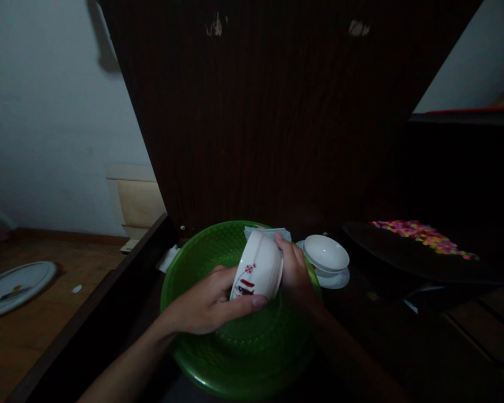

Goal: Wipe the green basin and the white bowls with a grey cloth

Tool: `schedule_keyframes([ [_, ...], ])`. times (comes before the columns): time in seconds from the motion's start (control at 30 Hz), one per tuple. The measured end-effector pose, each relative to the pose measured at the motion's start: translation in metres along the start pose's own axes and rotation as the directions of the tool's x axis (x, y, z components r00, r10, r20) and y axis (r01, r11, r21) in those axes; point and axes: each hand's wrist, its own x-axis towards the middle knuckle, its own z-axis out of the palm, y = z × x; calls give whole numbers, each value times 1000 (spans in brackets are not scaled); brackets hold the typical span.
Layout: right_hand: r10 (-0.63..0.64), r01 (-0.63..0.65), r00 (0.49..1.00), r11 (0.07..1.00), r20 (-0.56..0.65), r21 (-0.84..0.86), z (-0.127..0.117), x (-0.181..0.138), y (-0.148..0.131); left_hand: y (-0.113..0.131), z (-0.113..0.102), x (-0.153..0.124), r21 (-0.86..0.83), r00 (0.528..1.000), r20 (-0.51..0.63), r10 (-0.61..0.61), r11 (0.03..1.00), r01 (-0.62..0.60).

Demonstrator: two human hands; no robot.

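Observation:
A white bowl (258,266) with a red flower and dark figure pattern is tilted on its side above a green basin (193,366). My left hand (212,302) grips it from the left, thumb across the outside and fingers hidden within. At the bowl's right side, near its base, my right hand (296,271) is closed around a pale blue folded cloth (273,232). The cloth sticks out behind the bowl's upper edge; whether it is fabric or paper I cannot tell.
White bowls (326,253) are stacked on a plate (338,280) right of the basin. A crumpled white tissue (168,258) lies at its left. Behind rises a dark wooden panel (256,112). Pink and yellow petal-like pieces (422,236) lie at right; a white oval lid-like object (19,285) rests on the floor.

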Motion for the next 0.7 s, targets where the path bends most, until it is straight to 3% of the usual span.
schedule_keyframes([
  [0.1, 124, -127, 992, 982, 25, 142, 4, -5, -21, 2, 1, 0, -4, 1000, 28, 6, 1000, -6],
  [0.2, 101, -117, 991, 975, 93, 188, 3, -11, -29, 2, 1, -1, -30, 999, 37, 15, 999, -14],
  [0.43, -108, 98, 971, 994, 214, 53, -8, -15, -30, -2, 0, -2, -141, 997, 76, -12, 990, 23],
  [0.7, -344, 369, 856, 929, 386, 10, -13, -17, -38, 0, 1, -3, -353, 990, 84, -113, 926, 135],
])
